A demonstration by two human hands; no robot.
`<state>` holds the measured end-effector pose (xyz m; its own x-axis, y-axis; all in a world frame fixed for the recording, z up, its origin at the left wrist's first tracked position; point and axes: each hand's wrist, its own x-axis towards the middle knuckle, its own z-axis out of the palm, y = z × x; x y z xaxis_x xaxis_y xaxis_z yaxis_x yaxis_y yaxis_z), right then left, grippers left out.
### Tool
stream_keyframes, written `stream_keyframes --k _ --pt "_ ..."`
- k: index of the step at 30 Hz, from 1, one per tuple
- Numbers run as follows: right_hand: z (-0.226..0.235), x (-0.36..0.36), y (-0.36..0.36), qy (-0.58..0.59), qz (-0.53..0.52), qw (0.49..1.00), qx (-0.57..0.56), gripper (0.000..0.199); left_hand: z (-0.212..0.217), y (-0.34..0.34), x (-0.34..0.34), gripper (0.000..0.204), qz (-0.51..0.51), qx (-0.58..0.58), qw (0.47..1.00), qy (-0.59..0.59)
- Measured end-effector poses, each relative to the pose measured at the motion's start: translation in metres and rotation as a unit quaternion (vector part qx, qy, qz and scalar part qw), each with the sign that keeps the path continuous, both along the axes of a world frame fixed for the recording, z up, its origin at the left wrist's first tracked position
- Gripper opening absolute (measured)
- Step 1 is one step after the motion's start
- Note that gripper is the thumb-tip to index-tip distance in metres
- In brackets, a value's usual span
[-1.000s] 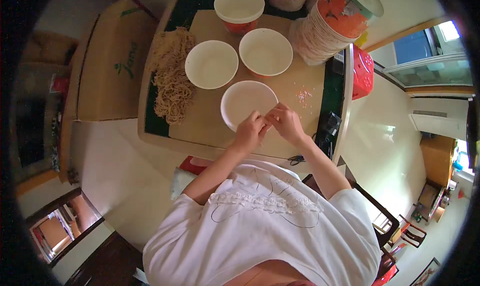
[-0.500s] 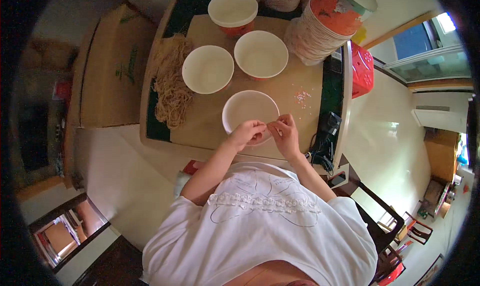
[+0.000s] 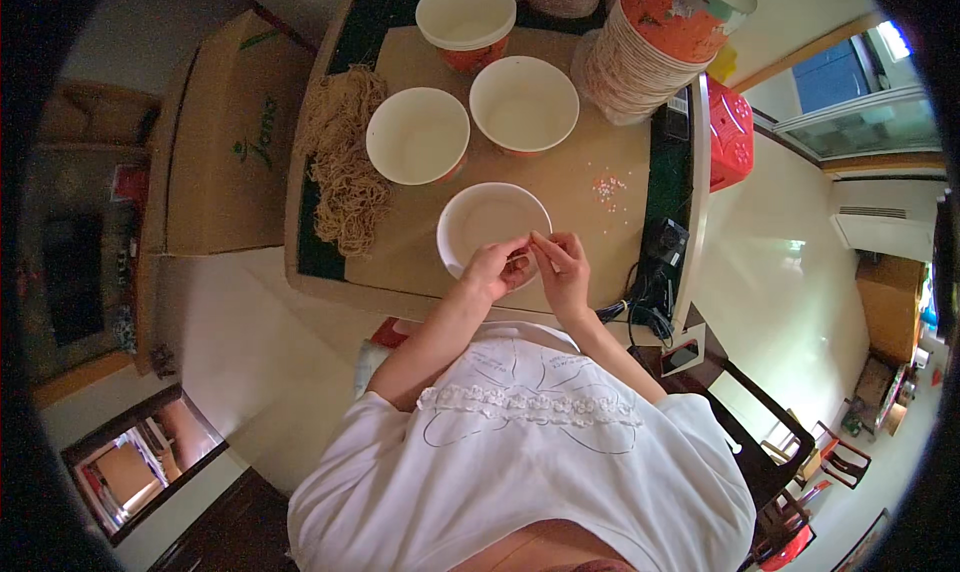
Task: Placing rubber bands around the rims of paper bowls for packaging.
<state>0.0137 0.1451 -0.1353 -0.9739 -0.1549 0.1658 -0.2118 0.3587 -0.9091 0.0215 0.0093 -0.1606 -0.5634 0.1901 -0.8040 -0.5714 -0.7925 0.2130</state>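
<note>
Over the near right rim of a white paper bowl (image 3: pixel 485 210), my two hands meet fingertip to fingertip. My left hand (image 3: pixel 498 269) is closed, its thumb and forefinger pinching, the other fingers curled. Pinched against it from the right is my right hand (image 3: pixel 562 269). Whatever lies between the fingertips is too small to make out. Beyond this bowl stand two more white-lined paper bowls, one at left (image 3: pixel 417 137) and one at right (image 3: pixel 524 105). To the left lies a heap of tan string (image 3: pixel 345 162). Small pink and white bits (image 3: pixel 608 188) are scattered on the right.
Cardboard (image 3: pixel 410 257) covers most of the table. Farther back are nested bowls (image 3: pixel 465 17) and a tall bagged stack of bowls (image 3: pixel 650 62). A black adapter with cables (image 3: pixel 668 242) lies at the right edge. A large carton (image 3: pixel 235 142) stands left, a red stool (image 3: pixel 730 132) right.
The near bowl has shifted slightly left. My right hand has moved a little left with it, and its fingers have closed in tighter at the meeting fingertips.
</note>
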Motion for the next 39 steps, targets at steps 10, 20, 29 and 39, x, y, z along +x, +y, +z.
stream_keyframes --k 10,20,29,39 --pt "0.006 -0.003 -0.001 -0.006 -0.012 0.999 0.040 0.017 0.011 -0.007 0.001 0.009 -0.124 -0.152 0.977 0.079" --pt "-0.004 -0.002 0.002 -0.225 -0.029 0.973 -0.045 0.018 0.026 0.018 0.002 0.009 -0.137 -0.638 0.692 0.310" --pt "-0.011 -0.009 0.010 -0.218 0.058 0.974 -0.023 0.020 0.008 -0.004 0.006 0.009 -0.171 -0.455 0.840 0.243" --pt "-0.018 -0.015 0.004 -0.261 -0.006 0.959 -0.110 0.011 0.023 -0.013 0.007 0.015 -0.125 -0.238 0.951 0.155"
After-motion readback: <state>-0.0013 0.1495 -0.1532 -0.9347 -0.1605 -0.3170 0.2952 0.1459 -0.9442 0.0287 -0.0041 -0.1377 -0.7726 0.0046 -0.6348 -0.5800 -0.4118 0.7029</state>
